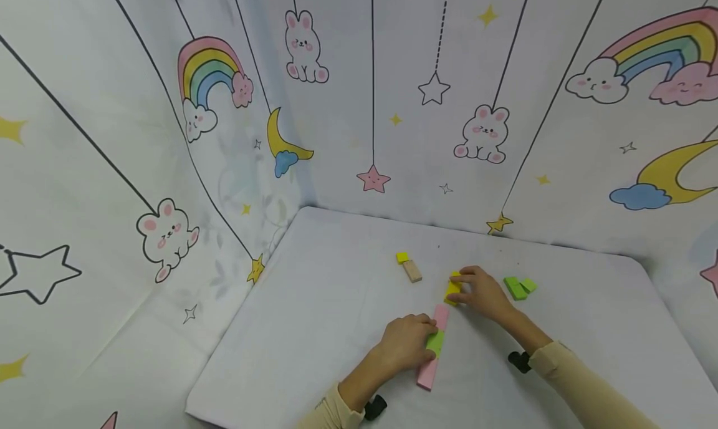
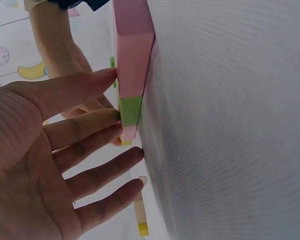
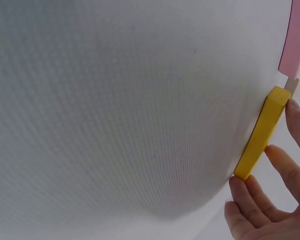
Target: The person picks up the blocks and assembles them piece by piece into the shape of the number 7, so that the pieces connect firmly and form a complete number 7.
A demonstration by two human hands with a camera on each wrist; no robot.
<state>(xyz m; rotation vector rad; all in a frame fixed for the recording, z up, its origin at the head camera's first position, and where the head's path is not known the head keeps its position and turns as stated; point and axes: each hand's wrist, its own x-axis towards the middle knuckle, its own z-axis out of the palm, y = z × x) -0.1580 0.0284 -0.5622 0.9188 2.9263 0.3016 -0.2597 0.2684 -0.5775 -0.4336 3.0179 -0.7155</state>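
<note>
A straight row lies on the table: a near pink block (image 1: pixel 427 375), a green block (image 1: pixel 436 342) and a far pink block (image 1: pixel 441 315). My left hand (image 1: pixel 406 342) rests against the row's left side. In the left wrist view its thumb and fingertips touch the near pink block (image 2: pixel 135 55) and the green block (image 2: pixel 130 111), with fingers fairly straight. Just beyond the row's far end, my right hand (image 1: pixel 482 292) pinches a yellow block (image 1: pixel 452 289) lengthwise. The right wrist view has the thumb at one end of that yellow block (image 3: pixel 262 132) and fingers at the other.
A small yellow cube (image 1: pixel 402 257) and a wooden block (image 1: pixel 412 270) lie touching farther back. Right of my right hand are a green block (image 1: pixel 514 288) and a smaller green piece (image 1: pixel 528 285). The white table (image 1: pixel 314 273) stands against printed cloth walls (image 1: pixel 348 117).
</note>
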